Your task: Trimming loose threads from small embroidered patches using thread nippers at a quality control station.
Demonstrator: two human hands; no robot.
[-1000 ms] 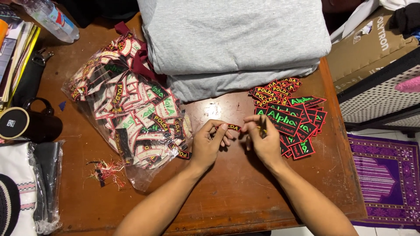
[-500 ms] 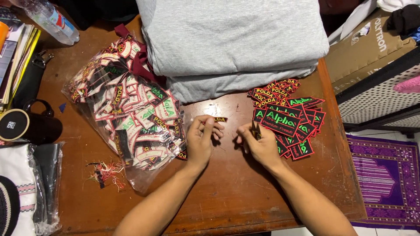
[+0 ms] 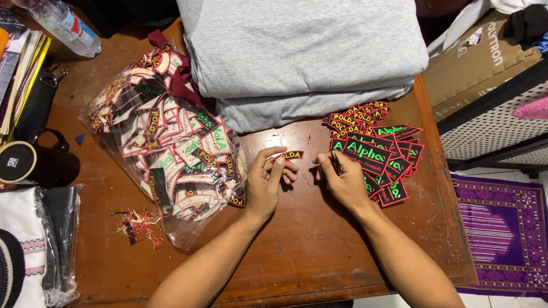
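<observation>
Wood table (image 3: 297, 251): patch (image 3: 290, 155) btwn left hand (image 3: 268, 185) fingertips

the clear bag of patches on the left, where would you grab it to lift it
Grip the clear bag of patches at its flattened lower end, near the table's front edge, coming from that side. The plastic there looks nearly unfilled and loose, so it should bunch easily; the bulging middle seems too wide to pinch.

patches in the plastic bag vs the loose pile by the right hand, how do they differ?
The bagged patches sit jumbled inside a clear plastic bag, many showing pale backs; the loose patches lie bare on the wooden table, face up and overlapping. The bagged heap is larger. Both hold black embroidered patches with red edges.
</observation>
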